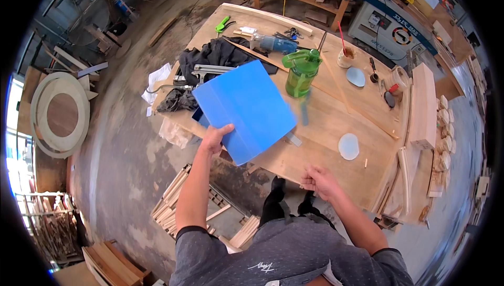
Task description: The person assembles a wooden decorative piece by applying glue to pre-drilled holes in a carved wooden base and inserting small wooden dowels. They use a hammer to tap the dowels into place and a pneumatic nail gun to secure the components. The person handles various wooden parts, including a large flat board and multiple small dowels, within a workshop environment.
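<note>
My left hand (214, 140) grips a flat, blue, square-cornered panel (247, 110) by its near left edge, thumb on top. The panel is tilted over the near left part of the wooden table and hides what lies under it; whether it is a folder or a lid I cannot tell. My right hand (319, 181) is at the table's near edge with its fingers curled; anything inside them is hidden. Nearest to it on the tabletop are a pale round disc (348, 146) and a small wooden peg (366, 163). A green bottle (303, 73) stands just beyond the panel.
On the wooden table (325, 123) lie a dark cloth (220, 52), a blue power tool (273, 43), a green clamp (222, 25) and a second disc (355, 76). A glue pot (346, 56) holds a red stick. Wood strips (170, 197) lie below the near edge; a thick timber (423, 107) flanks the right.
</note>
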`<state>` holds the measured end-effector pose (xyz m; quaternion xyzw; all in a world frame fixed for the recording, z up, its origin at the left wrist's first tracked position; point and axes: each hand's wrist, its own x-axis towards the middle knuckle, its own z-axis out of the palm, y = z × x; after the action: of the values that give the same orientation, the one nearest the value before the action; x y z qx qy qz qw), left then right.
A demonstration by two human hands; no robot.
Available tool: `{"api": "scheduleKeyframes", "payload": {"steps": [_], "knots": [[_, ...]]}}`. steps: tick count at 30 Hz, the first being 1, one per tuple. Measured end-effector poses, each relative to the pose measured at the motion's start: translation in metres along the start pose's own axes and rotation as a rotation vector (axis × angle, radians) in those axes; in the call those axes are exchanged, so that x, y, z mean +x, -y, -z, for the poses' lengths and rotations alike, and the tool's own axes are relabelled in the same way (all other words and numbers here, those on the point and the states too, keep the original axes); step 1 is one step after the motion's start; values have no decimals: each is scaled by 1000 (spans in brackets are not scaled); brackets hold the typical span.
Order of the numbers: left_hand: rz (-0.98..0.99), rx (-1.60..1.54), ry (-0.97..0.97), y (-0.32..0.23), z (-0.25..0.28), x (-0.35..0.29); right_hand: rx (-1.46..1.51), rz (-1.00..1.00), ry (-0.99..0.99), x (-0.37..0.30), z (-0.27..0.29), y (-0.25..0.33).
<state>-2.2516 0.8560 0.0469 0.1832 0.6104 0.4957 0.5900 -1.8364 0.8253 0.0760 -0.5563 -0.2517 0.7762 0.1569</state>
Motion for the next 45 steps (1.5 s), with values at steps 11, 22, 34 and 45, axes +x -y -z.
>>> {"api": "scheduleKeyframes", "payload": {"steps": [11,22,34,45], "knots": [[-677,1377,-304,-61,69,123,-30,-42,-304,-30,68,-56],[-852,2205,3,-81,71,183,-169,-99,-373,-34,84,-91],[-624,2294,-287,-194,101,88,-144,-40,-376,-17,103,-109],[-722,1986,-229,-81,57,-88,-270,48,-218,-19,154,-147]]}}
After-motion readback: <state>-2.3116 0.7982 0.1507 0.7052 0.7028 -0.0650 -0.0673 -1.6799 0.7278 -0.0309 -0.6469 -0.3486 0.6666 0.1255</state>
